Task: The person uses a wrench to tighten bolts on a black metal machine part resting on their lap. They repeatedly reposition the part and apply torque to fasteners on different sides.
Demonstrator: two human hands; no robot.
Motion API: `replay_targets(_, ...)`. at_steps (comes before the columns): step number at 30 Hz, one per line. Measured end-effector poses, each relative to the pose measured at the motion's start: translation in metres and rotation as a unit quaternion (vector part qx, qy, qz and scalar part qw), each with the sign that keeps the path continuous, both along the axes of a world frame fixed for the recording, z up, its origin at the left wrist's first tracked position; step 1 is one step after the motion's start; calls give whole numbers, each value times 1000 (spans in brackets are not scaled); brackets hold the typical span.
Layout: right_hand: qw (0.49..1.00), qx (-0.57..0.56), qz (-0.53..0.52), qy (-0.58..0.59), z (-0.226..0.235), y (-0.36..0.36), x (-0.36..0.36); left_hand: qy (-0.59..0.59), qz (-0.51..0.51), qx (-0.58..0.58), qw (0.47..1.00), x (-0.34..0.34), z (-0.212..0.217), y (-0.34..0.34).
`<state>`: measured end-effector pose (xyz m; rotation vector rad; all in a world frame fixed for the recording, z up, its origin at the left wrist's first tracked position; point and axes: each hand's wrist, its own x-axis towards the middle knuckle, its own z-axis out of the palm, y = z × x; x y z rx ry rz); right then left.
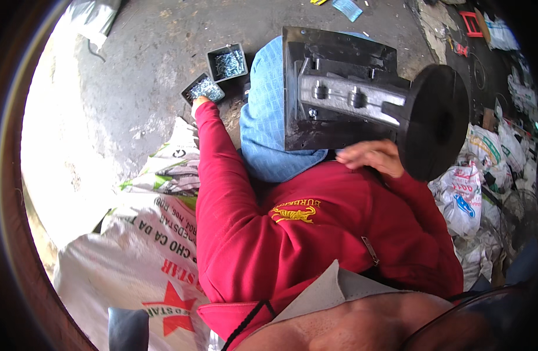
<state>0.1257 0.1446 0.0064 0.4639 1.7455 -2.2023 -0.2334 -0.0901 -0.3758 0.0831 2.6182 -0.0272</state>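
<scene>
My left hand (198,101) reaches out at the end of a red sleeve, its fingers at the rim of a small dark box of silvery screws (206,88); only a sliver of the hand shows. My right hand (371,157) lies under the lower edge of a black square plate (310,131), holding it up over my lap. A grey metal bracket with bolts (345,96) is fixed on the plate. A black round disc (435,126) sticks out at its right end. A blue cloth (266,117) lies beneath the plate.
A second small box of screws (228,61) stands just beyond the first on the grey concrete floor (140,58). White printed sacks (140,251) lie at my left, and more bags (465,193) are piled at my right. Tools and clutter fill the far right corner.
</scene>
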Motion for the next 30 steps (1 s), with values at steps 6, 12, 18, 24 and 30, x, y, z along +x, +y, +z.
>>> replay_targets(6, 951, 9, -296, -87, 6, 44, 78, -78, 68, 21, 994, -33, -41, 2)
replay_targets(12, 886, -229, -398, -71, -34, 36, 85, -40, -52, -65, 996, -40, -39, 0)
replay_targets(18, 890, -217, -395, -74, -20, 17, 45, 129, 356, 531, 758, -15, 69, -4)
replay_targets(24, 854, -199, -470, -100, -22, 23, 24, 85, 169, 786, 589, 61, 296, 24)
replay_targets(30, 866, -235, -436, -69, -39, 22, 33, -134, -118, 719, 672, 197, 378, 37)
